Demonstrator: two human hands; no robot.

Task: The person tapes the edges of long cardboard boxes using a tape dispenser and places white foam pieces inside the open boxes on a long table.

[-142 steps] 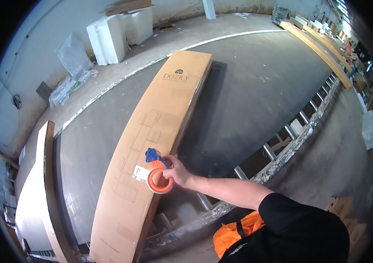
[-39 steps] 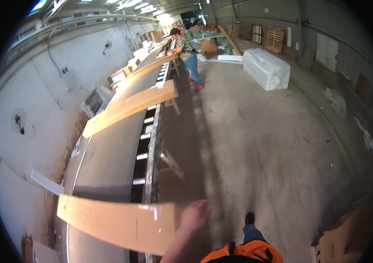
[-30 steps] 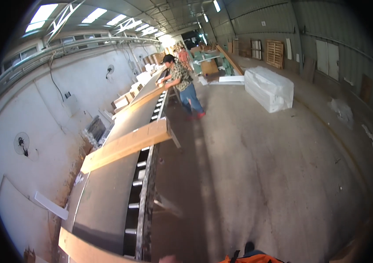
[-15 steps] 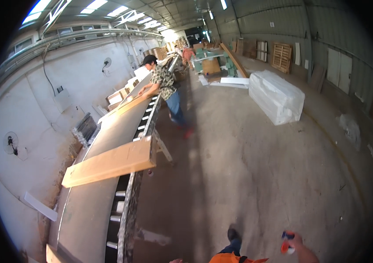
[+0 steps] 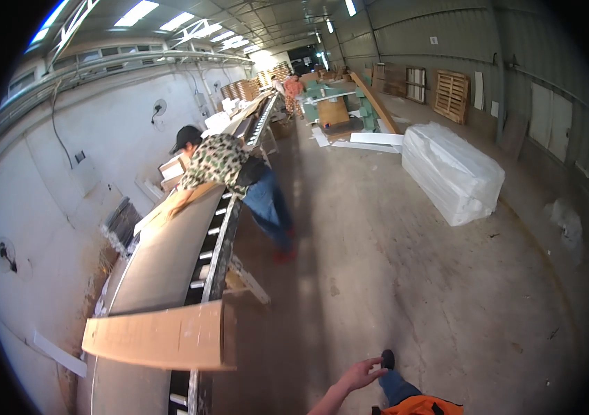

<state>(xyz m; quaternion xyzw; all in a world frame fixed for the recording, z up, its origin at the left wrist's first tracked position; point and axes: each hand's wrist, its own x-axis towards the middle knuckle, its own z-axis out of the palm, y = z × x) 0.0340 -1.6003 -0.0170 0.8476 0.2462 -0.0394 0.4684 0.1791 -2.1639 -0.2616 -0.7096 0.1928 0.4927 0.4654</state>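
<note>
My left hand reaches in from the lower edge, to the right of the conveyor and above the floor. Its fingers are stretched out and loosely apart, with nothing in them. My right hand is out of view. Closest to me on the conveyor belt, a long, flat cardboard box lies crosswise, its right end jutting past the roller edge. Farther along, a co-worker in a camouflage shirt bends over another long cardboard piece, arms stretched across it.
At the right, a large block wrapped in clear plastic stands on the concrete floor. White strips and a long brown beam lie beyond it. A wooden pallet leans on the right wall. Another person stands far back.
My right hand, with a red and dark-blue object in it, has left the view. My left hand has come in. The near box now appears closer. The co-worker leans farther over the belt.
</note>
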